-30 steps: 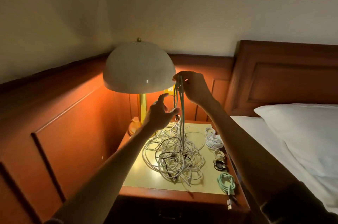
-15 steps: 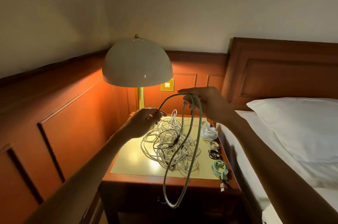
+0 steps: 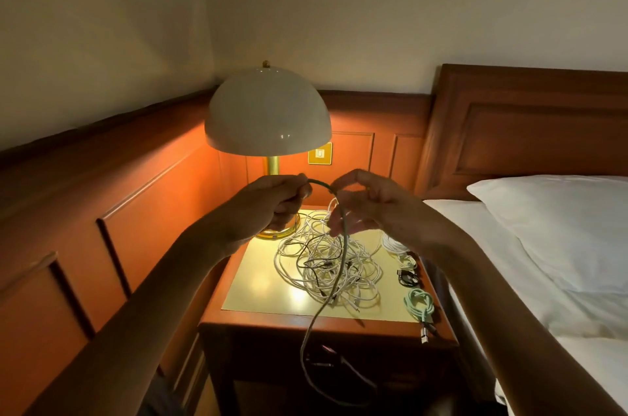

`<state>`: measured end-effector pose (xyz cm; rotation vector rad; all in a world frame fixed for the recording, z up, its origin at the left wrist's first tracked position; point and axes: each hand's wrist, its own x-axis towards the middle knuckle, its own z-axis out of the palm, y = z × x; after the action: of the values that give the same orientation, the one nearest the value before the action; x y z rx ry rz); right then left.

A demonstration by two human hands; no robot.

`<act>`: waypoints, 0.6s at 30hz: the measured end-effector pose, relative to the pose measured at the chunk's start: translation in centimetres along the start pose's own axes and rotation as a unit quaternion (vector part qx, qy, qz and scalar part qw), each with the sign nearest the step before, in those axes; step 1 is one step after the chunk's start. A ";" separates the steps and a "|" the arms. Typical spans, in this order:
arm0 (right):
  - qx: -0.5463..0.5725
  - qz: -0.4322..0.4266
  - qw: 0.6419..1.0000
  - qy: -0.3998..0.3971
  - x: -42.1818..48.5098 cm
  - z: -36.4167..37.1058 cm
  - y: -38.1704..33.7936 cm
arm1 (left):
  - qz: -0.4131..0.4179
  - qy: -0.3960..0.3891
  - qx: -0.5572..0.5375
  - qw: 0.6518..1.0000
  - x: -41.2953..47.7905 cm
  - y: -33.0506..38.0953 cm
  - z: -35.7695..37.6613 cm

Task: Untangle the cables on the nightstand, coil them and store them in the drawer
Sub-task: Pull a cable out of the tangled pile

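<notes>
1. Grip: left hand [image 3: 272, 203] fingers clamp grey-green cable [image 3: 345, 242] end; right hand [image 3: 373, 208] fingers curl loosely round it, just beside.
2. Axis: cable hangs near-vertical below right hand, past surface [image 3: 258, 283] front edge.

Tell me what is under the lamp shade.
A brass stem and, lower, the base, partly covered by the left hand. The shade hides the bulb.

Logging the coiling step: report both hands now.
Left hand: grips the thin grey-green cable.
Right hand: fingers curled loosely round the same cable.
</notes>
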<state>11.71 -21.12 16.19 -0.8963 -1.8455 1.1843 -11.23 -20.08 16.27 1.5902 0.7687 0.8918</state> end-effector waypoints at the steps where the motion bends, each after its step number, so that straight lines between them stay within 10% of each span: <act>1: -0.001 -0.023 1.000 0.013 0.1 0.5 0.0 | -0.003 -0.011 -0.029 1.000 -0.1 0.3 0.2; 8: 0.080 -0.109 0.979 0.150 1.4 2.8 0.0 | -0.027 -0.205 -0.318 0.925 -1.4 0.8 0.6; 12: 0.036 -0.057 0.982 0.178 0.7 6.8 2.5 | 0.073 0.017 -0.474 0.877 0.4 0.3 2.1; 14: -0.087 -0.043 0.977 0.188 0.0 7.5 3.1 | 0.136 0.108 -0.380 0.909 1.8 -1.2 2.0; 16: -0.208 -0.036 0.961 0.179 -0.4 7.1 3.0 | 0.228 0.222 -0.036 0.947 2.5 -3.2 1.6; 18: -0.305 -0.056 0.936 0.167 -0.8 5.8 2.0 | 0.302 0.221 0.288 0.881 2.6 -4.7 1.0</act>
<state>7.42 -23.52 12.52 -1.2190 -1.9639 0.3403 -9.11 -17.50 11.90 2.2549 0.9226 1.6297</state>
